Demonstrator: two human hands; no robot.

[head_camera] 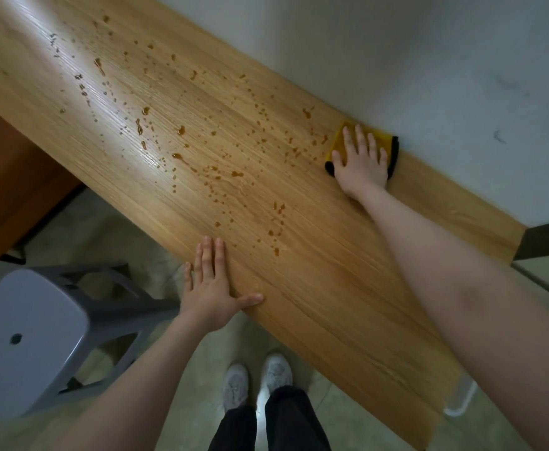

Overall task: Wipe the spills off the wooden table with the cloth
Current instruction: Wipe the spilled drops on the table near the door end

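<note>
A long wooden table (331, 288) runs from the upper left to the lower right, against a white wall. Amber spills (182, 131) lie scattered as drops and streaks over its middle and far left part. A yellow cloth with a black edge (336, 146) lies flat at the table's far edge by the wall. My right hand (362, 161) presses flat on top of the cloth, fingers spread, hiding most of it. My left hand (209, 288) rests flat on the table's near edge, fingers apart, holding nothing.
A grey plastic stool (29, 333) stands on the floor at the lower left, close to the table. A brown cabinet side (9, 177) is at the left. My shoes (257, 379) are on the tiled floor under the table's near edge.
</note>
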